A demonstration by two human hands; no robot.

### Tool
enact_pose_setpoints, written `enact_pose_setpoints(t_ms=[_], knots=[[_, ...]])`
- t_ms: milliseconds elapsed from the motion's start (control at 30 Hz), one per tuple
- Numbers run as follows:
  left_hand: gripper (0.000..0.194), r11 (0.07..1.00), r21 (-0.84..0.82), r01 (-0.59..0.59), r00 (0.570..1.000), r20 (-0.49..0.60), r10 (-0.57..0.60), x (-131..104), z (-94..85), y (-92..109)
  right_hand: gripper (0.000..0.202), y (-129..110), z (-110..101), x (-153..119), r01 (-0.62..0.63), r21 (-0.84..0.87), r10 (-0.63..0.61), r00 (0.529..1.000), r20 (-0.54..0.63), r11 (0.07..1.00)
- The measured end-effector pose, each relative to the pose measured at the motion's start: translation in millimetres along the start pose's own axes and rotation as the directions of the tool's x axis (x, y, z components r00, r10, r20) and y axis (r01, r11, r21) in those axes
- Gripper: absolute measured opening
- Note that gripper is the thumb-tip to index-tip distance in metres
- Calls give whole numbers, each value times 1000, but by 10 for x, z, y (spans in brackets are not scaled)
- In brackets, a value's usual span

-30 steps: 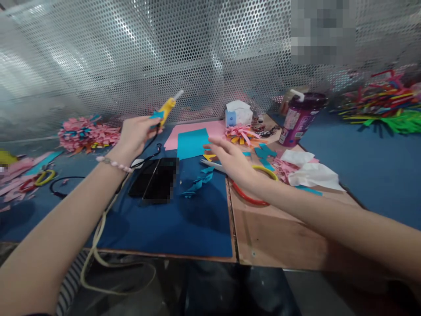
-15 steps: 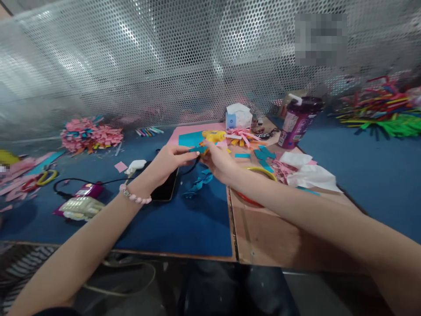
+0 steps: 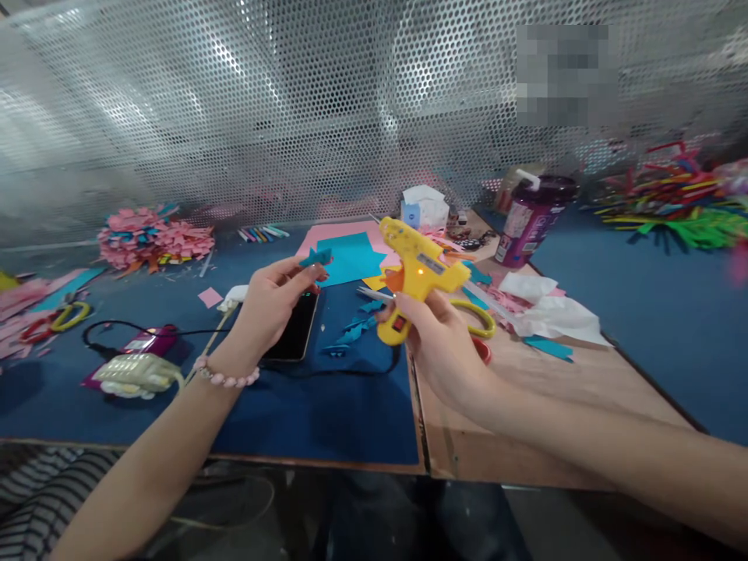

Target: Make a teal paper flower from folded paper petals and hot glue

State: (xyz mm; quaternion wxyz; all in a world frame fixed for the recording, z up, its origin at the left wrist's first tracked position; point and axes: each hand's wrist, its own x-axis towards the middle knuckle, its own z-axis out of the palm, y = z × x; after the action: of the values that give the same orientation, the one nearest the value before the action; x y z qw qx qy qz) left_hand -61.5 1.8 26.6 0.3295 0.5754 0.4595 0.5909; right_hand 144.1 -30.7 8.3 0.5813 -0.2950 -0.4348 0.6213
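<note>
"Was that a silver metal screen with many small holes point(image 3: 327, 117) behind your blue-topped table point(image 3: 362, 421)?"

"Yes, I worked in front of it. My left hand point(image 3: 272, 308) pinched a small folded piece of blue paper point(image 3: 317, 257) between the thumb and the fingertips. It was lifted in the air, near the flat bright blue sheet point(image 3: 347, 245)."

"And the other hand?"

"My right hand point(image 3: 449, 354) was wrapped around the handle of a yellow plastic glue gun point(image 3: 418, 261). Its little orange light point(image 3: 421, 272) was lit, so I supposed that the nozzle point(image 3: 375, 220) was hot. It pointed up and away from me, well apart from the paper. Whether a finger pressed the orange trigger point(image 3: 393, 278), I cannot tell."

"How was this best done, in your opinion?"

"I judged it right to hold the paper only by its edge, so that my skin stayed far from the hot tip. For the trigger, a light and even squeeze seemed better than a strong one."

"Was there some danger?"

"The black cable point(image 3: 351, 374) hung below the handle, therefore slow turning of the wrist was wiser. Also the metal scissors with red and yellow handles point(image 3: 375, 294) lay behind that hand, and I considered it careful not to lean on them."
</note>
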Motion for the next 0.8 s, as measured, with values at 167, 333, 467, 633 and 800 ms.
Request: enact_pose_setpoints(t_ms=[167,333,467,633,800], knots=[[29,999,-34,41,999,9,-40,-21,15,-141,24,-3,-66,-226,-80,-90,82,996,19,993],[24,997,-51,56,998,44,-54,-112,47,-167,37,-12,-71,-319,-188,-121,191,981,17,975],[25,999,-11,40,999,-4,-40,-130,27,-180,37,4,-107,-282,-224,-176,216,974,-62,959],[27,1000,17,-5,997,-74,6,-141,37,-198,34,52,-147,-235,-219,-245,212,976,-56,944],[21,987,124,-102,984,-136,119,-167,43,-175,36,48,-157,-252,-213,-331,204,977,-62,919]])
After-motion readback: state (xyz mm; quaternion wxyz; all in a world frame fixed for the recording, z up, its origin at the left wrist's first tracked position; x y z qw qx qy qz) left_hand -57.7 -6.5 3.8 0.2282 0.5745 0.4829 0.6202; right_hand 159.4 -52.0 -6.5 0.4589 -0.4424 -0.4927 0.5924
